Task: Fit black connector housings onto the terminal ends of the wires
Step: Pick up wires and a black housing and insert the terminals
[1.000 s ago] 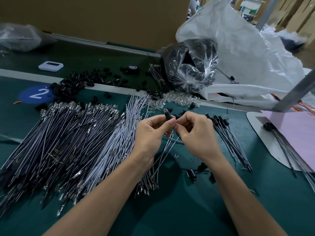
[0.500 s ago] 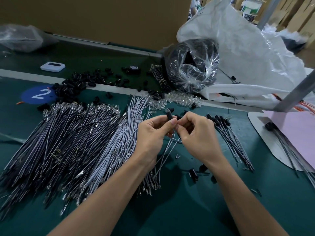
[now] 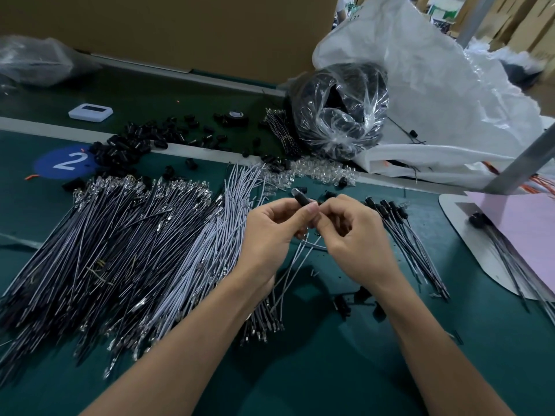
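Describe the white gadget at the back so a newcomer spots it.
Find the brown cardboard wall at the far side; a dark green strip runs below. On that strip, beyond the blue circle marked 2, lies the white gadget. It alone is flat and white with a screen; its neighbours are black housings.

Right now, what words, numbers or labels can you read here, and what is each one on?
"2": white numeral on the blue round sticker.
Screen of the white device: too blurred to read.
Dark marks near the top of the white bag: too small to read.
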Demonstrator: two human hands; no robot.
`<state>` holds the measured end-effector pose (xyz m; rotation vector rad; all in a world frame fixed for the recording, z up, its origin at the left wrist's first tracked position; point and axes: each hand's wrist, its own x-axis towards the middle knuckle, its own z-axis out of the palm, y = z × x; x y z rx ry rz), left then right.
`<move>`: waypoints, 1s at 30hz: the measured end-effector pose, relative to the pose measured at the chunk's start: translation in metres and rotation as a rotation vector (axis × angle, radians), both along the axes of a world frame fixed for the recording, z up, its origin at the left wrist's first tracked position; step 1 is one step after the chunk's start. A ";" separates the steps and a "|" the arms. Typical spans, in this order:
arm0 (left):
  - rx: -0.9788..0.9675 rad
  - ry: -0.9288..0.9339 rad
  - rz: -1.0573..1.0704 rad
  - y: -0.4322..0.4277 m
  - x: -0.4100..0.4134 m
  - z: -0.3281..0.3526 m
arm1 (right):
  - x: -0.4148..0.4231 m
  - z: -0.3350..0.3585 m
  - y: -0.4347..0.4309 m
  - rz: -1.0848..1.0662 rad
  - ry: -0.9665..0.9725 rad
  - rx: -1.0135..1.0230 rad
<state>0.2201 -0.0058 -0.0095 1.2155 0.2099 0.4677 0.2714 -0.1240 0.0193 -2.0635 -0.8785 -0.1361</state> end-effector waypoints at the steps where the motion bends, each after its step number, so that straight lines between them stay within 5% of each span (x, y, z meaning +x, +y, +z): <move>1: 0.011 -0.006 0.010 0.000 0.000 0.000 | -0.001 -0.001 0.001 0.006 -0.001 0.005; 30: -0.043 -0.004 -0.012 0.003 -0.002 -0.001 | -0.001 -0.002 -0.008 0.068 0.009 0.038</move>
